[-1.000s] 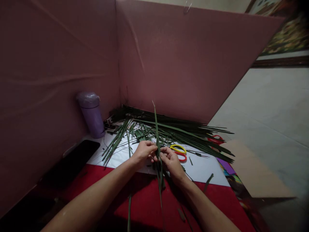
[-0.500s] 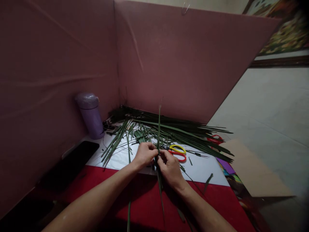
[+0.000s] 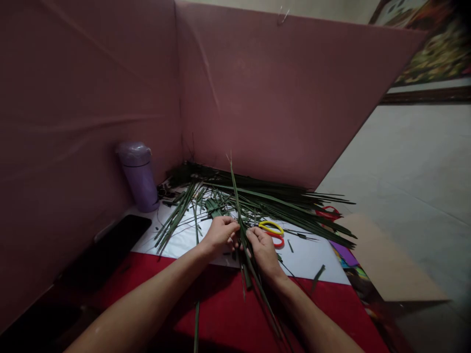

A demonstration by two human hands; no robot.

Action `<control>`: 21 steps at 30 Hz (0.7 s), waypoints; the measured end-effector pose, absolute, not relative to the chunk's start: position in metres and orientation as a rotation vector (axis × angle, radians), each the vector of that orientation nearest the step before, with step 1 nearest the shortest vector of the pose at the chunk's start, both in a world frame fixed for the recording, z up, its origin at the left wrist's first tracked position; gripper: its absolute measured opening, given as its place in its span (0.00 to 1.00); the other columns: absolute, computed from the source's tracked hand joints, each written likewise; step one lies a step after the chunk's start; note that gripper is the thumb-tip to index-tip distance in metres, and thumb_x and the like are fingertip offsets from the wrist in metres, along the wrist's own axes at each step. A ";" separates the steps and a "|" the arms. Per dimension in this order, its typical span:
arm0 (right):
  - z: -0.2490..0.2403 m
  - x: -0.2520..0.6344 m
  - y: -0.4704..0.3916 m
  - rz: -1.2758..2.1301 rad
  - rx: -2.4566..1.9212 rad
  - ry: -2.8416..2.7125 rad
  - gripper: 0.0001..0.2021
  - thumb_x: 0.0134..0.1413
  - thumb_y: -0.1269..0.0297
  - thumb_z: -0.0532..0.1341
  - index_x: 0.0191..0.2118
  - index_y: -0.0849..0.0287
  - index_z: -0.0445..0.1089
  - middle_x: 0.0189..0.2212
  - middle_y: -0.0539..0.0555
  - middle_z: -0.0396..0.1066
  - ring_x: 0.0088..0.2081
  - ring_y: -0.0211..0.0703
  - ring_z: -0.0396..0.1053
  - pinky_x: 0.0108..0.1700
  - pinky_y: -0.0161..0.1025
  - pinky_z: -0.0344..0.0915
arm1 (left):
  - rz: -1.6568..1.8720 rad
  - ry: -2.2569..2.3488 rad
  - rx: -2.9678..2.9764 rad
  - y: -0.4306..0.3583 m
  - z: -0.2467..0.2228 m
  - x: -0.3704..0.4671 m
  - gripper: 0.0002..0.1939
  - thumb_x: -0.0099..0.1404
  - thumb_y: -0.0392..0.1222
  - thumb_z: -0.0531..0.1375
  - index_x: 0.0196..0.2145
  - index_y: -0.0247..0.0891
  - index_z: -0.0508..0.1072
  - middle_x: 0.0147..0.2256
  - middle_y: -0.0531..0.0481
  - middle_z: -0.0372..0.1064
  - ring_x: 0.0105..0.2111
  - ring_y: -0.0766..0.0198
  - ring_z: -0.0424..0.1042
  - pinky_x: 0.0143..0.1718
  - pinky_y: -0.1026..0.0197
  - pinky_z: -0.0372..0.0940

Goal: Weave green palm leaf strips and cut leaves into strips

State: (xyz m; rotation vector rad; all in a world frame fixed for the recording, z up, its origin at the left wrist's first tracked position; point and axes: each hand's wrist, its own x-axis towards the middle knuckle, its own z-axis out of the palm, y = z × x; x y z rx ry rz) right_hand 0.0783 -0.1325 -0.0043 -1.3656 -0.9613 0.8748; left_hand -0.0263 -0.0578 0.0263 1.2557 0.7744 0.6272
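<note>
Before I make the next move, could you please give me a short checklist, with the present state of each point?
1. Left hand at the long, narrow green leaf strips: ok, fingers touch them.
2. Right hand closed firmly in its grip: cannot tell, some fingers are hidden.
3. Yellow-and-red-handled scissors close to the right hand: ok.
4. Scissors shut: cannot tell, cutting end not clearly visible.
5. Flat white sheet free of loose green leaf scraps: not ok.
6. Purple cylindrical bottle apart from both hands: ok.

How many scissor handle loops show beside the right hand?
2: the yellow loop on the far side, the red loop on the near side, both just right of the right hand. A red item partly under the green strips may be another handle; unclear.
</note>
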 end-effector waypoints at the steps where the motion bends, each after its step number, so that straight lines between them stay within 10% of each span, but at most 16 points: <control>1: -0.004 0.078 -0.132 0.877 -1.365 -0.967 0.12 0.53 0.56 0.54 0.25 0.58 0.59 0.16 0.45 0.61 0.16 0.32 0.54 0.18 0.31 0.51 | 0.628 0.777 1.255 -0.057 0.026 -0.026 0.04 0.50 0.33 0.52 0.19 0.36 0.62 0.11 0.57 0.58 0.10 0.67 0.62 0.10 0.68 0.55; 21: -0.004 0.075 -0.138 0.569 -1.500 -1.175 0.07 0.50 0.61 0.56 0.25 0.58 0.62 0.20 0.48 0.65 0.22 0.36 0.61 0.23 0.32 0.57 | 0.715 0.785 1.270 -0.056 0.025 -0.027 0.03 0.47 0.32 0.55 0.19 0.35 0.63 0.13 0.58 0.58 0.11 0.72 0.57 0.11 0.70 0.52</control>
